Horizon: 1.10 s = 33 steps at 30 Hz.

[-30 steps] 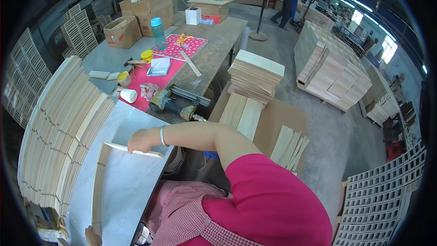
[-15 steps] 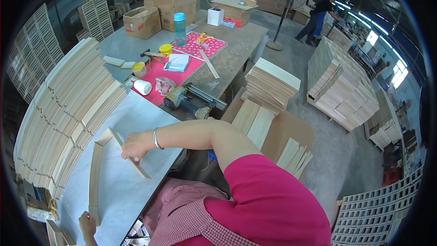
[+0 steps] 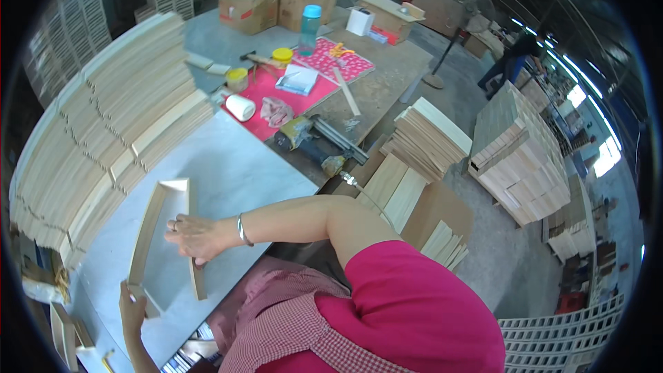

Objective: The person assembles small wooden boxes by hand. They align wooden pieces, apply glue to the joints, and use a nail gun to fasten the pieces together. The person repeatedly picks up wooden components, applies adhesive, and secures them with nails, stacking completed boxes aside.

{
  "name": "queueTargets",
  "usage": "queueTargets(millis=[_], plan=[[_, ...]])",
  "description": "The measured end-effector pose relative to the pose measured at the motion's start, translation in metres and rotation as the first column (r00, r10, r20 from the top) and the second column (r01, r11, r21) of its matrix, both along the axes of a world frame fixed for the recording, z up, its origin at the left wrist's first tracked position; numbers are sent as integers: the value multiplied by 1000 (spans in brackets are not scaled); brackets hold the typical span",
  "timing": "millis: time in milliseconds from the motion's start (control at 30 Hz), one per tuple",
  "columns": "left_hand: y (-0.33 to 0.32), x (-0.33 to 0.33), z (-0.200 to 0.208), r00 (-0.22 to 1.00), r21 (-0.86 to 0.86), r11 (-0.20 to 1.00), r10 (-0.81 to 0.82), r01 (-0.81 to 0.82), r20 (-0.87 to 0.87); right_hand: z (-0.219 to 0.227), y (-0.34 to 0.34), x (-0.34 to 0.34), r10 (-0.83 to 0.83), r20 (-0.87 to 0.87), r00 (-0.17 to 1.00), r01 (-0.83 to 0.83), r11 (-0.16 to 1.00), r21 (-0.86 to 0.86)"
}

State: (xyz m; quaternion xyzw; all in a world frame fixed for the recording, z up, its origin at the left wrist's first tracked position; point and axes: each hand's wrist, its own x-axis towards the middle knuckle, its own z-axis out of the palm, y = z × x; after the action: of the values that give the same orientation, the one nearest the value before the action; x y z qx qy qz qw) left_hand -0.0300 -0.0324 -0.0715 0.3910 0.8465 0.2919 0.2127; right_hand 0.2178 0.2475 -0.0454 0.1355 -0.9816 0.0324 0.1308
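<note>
Left of centre, the right hand (image 3: 193, 236) presses flat, fingers open, on the wooden frame (image 3: 160, 235), pinning it to the grey tabletop (image 3: 235, 166); the left hand (image 3: 132, 309) pinches its lower corner (steadying that joint, seemingly).

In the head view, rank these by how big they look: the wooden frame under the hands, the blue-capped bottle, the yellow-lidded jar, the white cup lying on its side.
1. wooden frame, clearly largest, though nearest the camera.
2. blue-capped bottle.
3. white cup and yellow-lidded jar look alike; I won't rank them.
</note>
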Motion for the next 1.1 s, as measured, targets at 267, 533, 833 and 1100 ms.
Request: queueTargets(millis=[267, 533, 833, 1100], plan=[[52, 64, 5, 856, 309, 921, 47, -237, 515, -16, -13, 8, -47, -66, 997, 30, 969, -245], [33, 68, -8, 791, 387, 869, 7, -308, 612, -27, -27, -15, -136, -58, 989, 116, 957, -267], [13, 76, -12, 784, 392, 913, -161, -113, 600, -31, -26, -17, -145, -95, 985, 113, 954, -279], [21, 87, -14, 977, 402, 915, -65, -23, 205, -31, -26, -18, -144, -108, 984, 114, 961, -251]])
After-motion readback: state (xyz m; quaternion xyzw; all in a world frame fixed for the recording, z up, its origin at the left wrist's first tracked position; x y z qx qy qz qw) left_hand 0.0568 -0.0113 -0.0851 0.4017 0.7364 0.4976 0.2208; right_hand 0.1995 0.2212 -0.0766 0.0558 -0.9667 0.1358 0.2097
